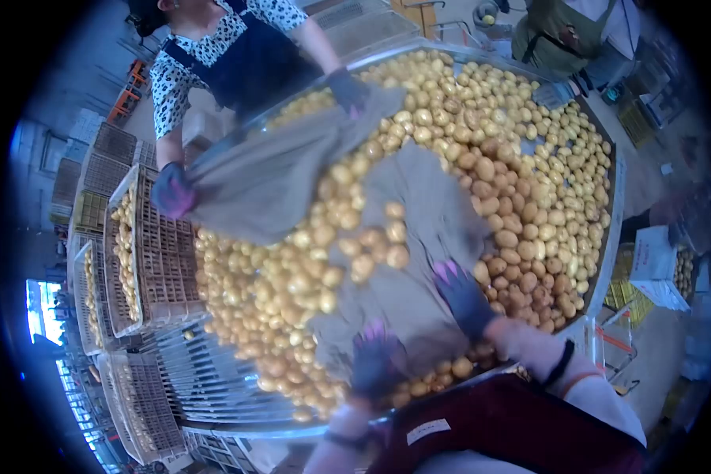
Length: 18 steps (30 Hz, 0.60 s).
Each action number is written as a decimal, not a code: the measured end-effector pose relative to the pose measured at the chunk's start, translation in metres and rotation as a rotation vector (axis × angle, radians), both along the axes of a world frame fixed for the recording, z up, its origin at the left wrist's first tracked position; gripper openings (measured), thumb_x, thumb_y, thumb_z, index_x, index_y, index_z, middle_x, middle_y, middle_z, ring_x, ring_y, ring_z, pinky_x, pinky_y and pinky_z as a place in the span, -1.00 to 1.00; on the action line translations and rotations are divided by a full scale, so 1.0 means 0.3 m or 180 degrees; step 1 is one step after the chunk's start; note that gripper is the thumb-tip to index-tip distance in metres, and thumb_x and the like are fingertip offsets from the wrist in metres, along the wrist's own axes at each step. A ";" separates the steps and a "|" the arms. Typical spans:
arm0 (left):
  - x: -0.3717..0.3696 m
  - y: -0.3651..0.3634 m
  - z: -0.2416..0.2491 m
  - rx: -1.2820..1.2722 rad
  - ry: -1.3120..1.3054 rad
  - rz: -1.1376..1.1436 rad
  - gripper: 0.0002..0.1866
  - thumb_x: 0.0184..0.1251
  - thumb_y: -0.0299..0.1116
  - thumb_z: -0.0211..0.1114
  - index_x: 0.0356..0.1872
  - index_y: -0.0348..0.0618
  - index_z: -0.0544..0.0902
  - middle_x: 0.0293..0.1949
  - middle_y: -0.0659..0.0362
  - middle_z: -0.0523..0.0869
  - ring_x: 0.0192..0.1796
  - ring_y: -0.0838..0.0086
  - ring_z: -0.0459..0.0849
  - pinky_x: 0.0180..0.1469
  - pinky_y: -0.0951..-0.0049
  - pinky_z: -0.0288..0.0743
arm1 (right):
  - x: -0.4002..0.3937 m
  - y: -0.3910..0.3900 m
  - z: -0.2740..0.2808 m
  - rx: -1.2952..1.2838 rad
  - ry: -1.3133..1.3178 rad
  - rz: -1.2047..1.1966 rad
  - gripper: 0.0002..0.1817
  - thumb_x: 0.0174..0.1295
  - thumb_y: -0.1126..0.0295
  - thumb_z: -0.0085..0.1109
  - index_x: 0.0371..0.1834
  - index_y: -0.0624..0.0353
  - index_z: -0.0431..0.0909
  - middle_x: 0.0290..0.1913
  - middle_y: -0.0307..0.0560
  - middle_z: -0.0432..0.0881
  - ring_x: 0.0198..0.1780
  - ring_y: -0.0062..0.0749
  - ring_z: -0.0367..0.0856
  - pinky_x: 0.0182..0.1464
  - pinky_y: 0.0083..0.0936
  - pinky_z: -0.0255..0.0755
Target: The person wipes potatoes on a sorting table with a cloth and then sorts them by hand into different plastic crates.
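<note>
Many round yellow-brown fruits or potatoes [565, 170] cover a large metal-edged table. A grey-brown cloth [419, 193] lies over part of them, with several on top of it. My left hand [375, 359], in a dark glove with pink fingertips, rests on the cloth's near left part, fingers spread and somewhat blurred. My right hand [462, 296], gloved alike, lies on the cloth's right side with its fingers apart. Neither hand is closed around anything.
Across the table a co-worker in a dark apron [253, 71] holds another grey cloth [268, 174] with both gloved hands. Another person [561, 39] stands at the back right. Filled plastic crates [162, 261] line the left side beside a slatted metal chute [213, 379].
</note>
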<state>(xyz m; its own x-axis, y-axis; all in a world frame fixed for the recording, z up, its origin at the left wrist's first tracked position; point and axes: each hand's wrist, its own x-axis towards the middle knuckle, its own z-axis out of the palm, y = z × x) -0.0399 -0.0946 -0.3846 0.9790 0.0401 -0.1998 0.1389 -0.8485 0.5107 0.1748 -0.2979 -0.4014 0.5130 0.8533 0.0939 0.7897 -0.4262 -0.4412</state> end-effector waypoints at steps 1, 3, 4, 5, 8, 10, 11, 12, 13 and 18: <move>0.055 0.003 0.050 0.0112 0.0455 -0.0018 -0.32 0.19 -0.27 0.22 0.36 -0.33 0.36 0.45 -0.26 0.27 0.47 -0.24 0.26 0.42 -0.19 0.17 | -0.013 0.011 0.056 0.0012 0.0060 -0.0068 -0.40 0.26 0.46 -0.08 0.41 0.39 0.31 0.52 0.26 0.22 0.54 0.21 0.13 0.51 0.06 0.03; 0.138 -0.024 0.199 0.0301 0.1424 -0.0030 -0.31 0.19 -0.25 0.24 0.35 -0.33 0.37 0.45 -0.22 0.29 0.46 -0.22 0.28 0.42 -0.15 0.19 | -0.029 0.044 0.129 0.0009 0.0239 -0.0194 -0.41 0.25 0.45 -0.08 0.40 0.37 0.33 0.51 0.24 0.24 0.52 0.22 0.16 0.51 0.06 0.03; 0.150 -0.012 0.164 0.0072 0.1077 0.0299 -0.32 0.19 -0.25 0.24 0.34 -0.34 0.39 0.46 -0.21 0.28 0.47 -0.20 0.27 0.43 -0.12 0.20 | -0.003 0.080 0.102 0.0055 0.0141 -0.0276 -0.43 0.26 0.44 -0.07 0.38 0.35 0.35 0.49 0.22 0.26 0.51 0.21 0.18 0.51 0.06 0.03; 0.154 0.005 0.098 -0.0158 0.0717 0.0640 -0.33 0.19 -0.24 0.25 0.33 -0.34 0.41 0.47 -0.20 0.27 0.48 -0.17 0.26 0.43 -0.09 0.20 | 0.033 0.123 0.051 0.0099 0.0039 -0.0341 -0.45 0.26 0.43 -0.06 0.36 0.32 0.38 0.48 0.21 0.28 0.50 0.20 0.19 0.52 0.06 0.03; 0.221 0.023 -0.022 0.0332 0.0368 0.0903 -0.33 0.18 -0.23 0.25 0.32 -0.35 0.44 0.50 -0.18 0.23 0.52 -0.10 0.22 0.46 -0.01 0.21 | 0.169 0.264 -0.081 -0.0078 -0.0130 -0.0430 -0.51 0.29 0.42 -0.04 0.32 0.25 0.43 0.43 0.19 0.35 0.47 0.17 0.25 0.53 0.06 0.02; 0.312 0.020 -0.051 0.0767 0.0454 0.0784 -0.31 0.19 -0.22 0.25 0.35 -0.35 0.42 0.52 -0.17 0.22 0.53 -0.06 0.20 0.47 0.02 0.20 | 0.285 0.329 -0.160 -0.0247 -0.0278 -0.0444 -0.54 0.32 0.41 -0.04 0.30 0.20 0.44 0.40 0.18 0.37 0.45 0.16 0.28 0.54 0.05 0.02; 0.363 0.031 -0.043 0.0867 0.0544 0.0681 -0.30 0.20 -0.21 0.25 0.37 -0.35 0.41 0.52 -0.17 0.22 0.54 -0.05 0.20 0.48 0.03 0.20 | 0.336 0.347 -0.201 -0.0287 -0.0359 -0.0461 -0.56 0.35 0.42 -0.05 0.30 0.19 0.44 0.40 0.17 0.38 0.44 0.16 0.29 0.54 0.03 0.02; 0.382 0.036 -0.039 0.0979 0.0633 0.0582 -0.28 0.21 -0.19 0.26 0.39 -0.35 0.39 0.52 -0.16 0.22 0.54 -0.04 0.19 0.48 0.03 0.19 | 0.358 0.368 -0.206 -0.0311 -0.0443 -0.0481 -0.57 0.37 0.42 -0.06 0.30 0.17 0.44 0.39 0.16 0.39 0.43 0.16 0.30 0.55 0.02 0.02; 0.382 0.031 -0.059 0.0978 0.0487 0.0670 -0.28 0.21 -0.19 0.26 0.39 -0.35 0.40 0.52 -0.16 0.24 0.54 -0.03 0.19 0.49 0.03 0.19 | 0.354 0.386 -0.172 0.0099 0.0478 -0.1096 -0.55 0.41 0.46 -0.13 0.37 0.17 0.39 0.43 0.21 0.34 0.47 0.19 0.24 0.56 -0.05 0.02; 0.274 -0.010 0.008 0.0872 -0.0133 0.0872 -0.38 0.23 -0.19 0.27 0.29 -0.34 0.50 0.43 -0.16 0.38 0.52 0.02 0.26 0.49 0.06 0.19 | 0.287 0.300 -0.251 0.0084 -0.0552 -0.0751 -0.44 0.36 0.50 -0.06 0.47 0.27 0.26 0.49 0.31 0.24 0.56 0.19 0.10 0.55 -0.11 0.05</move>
